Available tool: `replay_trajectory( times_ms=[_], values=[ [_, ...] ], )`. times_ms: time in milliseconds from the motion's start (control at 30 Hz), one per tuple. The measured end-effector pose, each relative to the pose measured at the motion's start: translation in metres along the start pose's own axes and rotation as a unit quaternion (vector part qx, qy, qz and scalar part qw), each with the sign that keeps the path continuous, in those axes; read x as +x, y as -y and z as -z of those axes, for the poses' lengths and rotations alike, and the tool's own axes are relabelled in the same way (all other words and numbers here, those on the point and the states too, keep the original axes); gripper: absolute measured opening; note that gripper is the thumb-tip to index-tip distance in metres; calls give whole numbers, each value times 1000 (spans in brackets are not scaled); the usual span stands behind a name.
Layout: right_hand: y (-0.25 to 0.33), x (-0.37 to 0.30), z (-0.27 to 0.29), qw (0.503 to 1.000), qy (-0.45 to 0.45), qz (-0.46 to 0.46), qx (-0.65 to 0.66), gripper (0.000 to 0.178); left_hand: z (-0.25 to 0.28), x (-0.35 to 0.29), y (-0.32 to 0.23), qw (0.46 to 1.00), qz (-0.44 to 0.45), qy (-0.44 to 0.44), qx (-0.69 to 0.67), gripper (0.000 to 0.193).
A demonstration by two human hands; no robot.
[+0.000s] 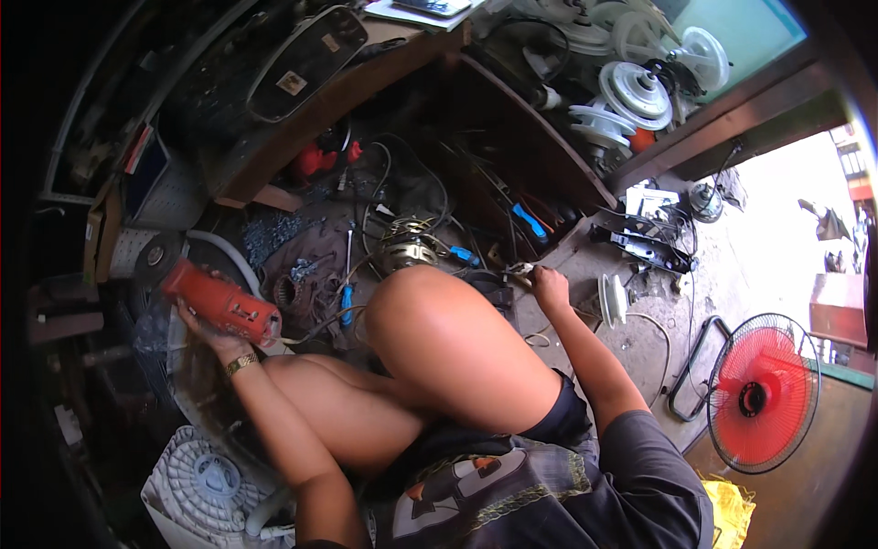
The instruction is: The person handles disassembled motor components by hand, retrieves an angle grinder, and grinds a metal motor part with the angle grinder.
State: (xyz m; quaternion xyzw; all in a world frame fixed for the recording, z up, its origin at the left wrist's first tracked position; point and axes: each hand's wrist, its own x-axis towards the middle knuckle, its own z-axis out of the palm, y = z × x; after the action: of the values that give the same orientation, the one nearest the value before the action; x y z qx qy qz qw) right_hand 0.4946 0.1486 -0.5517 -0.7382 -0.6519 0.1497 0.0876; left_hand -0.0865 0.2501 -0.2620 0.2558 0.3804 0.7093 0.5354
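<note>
Head view: work judged under way; loose parts lie about, a metal part [409, 249] and a blue-handled screwdriver [347, 304] at centre; what is done or left can't be read off. Red power tool [222, 304] held at left of frame, left hand [203, 331] wrapped wide around its barrel. Right hand [550, 287], right of centre, fingers curled by a small pale item [520, 269]; grip can't be made out.

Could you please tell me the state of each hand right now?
Left hand: holding the red power tool.
Right hand: partly curled, at a small pale item; whether it grips it cannot be told.
</note>
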Motion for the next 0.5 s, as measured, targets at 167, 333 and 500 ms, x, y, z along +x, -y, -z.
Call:
replay_trajectory(
  times_ms=[167,333,500],
  values=[
    [3,1,-13,999,14,-29,-18,14,6,4,-4,999,3,1,-34,60],
    [8,11,11,980,166,-66,-90,24,-12,-3,3,990,-52,-128,29,61],
    [-9,54,167,991,-26,10,132,26,-61,-19,7,990,-61,-117,50,57]
  ],
)
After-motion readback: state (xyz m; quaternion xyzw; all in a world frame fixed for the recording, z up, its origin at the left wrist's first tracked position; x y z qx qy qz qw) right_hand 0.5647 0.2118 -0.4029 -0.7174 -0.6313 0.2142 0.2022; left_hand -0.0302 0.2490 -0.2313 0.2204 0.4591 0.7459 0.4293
